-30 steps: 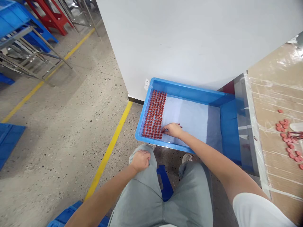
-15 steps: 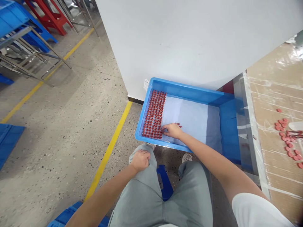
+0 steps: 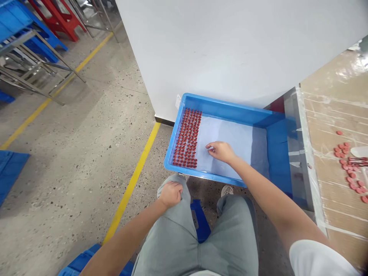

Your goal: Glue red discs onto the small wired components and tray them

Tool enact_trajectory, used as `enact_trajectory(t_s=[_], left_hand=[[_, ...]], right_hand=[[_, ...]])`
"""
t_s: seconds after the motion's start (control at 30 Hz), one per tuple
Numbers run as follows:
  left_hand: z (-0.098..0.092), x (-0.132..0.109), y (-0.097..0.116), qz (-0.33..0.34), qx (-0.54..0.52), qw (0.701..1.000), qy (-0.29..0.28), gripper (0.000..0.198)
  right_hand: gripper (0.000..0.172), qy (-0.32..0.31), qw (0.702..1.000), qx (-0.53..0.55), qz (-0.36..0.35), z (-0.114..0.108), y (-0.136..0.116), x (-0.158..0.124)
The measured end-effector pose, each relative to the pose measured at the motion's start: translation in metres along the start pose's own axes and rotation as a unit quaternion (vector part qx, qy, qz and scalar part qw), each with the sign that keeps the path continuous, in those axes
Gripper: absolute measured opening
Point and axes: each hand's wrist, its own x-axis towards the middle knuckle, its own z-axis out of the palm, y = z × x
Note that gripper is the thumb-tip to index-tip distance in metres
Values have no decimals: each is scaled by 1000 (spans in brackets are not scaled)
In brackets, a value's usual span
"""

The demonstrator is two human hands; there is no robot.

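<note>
A blue plastic tray (image 3: 224,102) stands in front of me, lined with a pale sheet (image 3: 244,132). Small reddish-brown pieces (image 3: 186,140) stand in close rows along its left side, too small to name. Over the bare sheet, right of those rows, is my right hand (image 3: 221,150). Its thumb and fingertips are drawn together in a pinch; anything between them is too small to make out. My left hand (image 3: 171,193) rests on my left knee, fingers curled closed, with nothing seen in it.
On the right, a cardboard-covered table (image 3: 333,153) carries scattered red discs (image 3: 342,149), dark thin pieces (image 3: 358,161) and a white scoop-like item (image 3: 359,151). A white panel (image 3: 215,50) rises behind the tray. Metal frames (image 3: 37,61) and stools (image 3: 64,23) stand far left.
My right hand has moved right and slightly up, away from the rows' edge. It now covers the spot where a few loose reddish pieces showed. My left hand has stayed on the knee.
</note>
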Motion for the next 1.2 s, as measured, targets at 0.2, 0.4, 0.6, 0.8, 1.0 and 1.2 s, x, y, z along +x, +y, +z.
enact_trajectory(t_s=[0.2, 0.4, 0.6, 0.8, 1.0, 1.2], left_hand=[[1, 0, -1, 4, -4, 1000, 4, 16], [2, 1, -2, 7, -4, 1000, 7, 16], [2, 1, -1, 4, -3, 1000, 3, 16], [0, 3, 0, 2, -5, 1000, -2, 15], [0, 2, 1, -3, -4, 1000, -4, 15], [0, 2, 1, -2, -2, 1000, 2, 14]], right_hand=[[26, 10, 999, -42, 25, -21, 27, -18], [28, -29, 996, -85, -23, -7, 14, -18], [27, -62, 991, -116, -22, 5, 6, -2], [25, -88, 989, -108, -44, 8, -3, 4], [21, -116, 986, -79, -86, 20, -22, 13], [24, -116, 987, -60, -89, 28, -31, 19]])
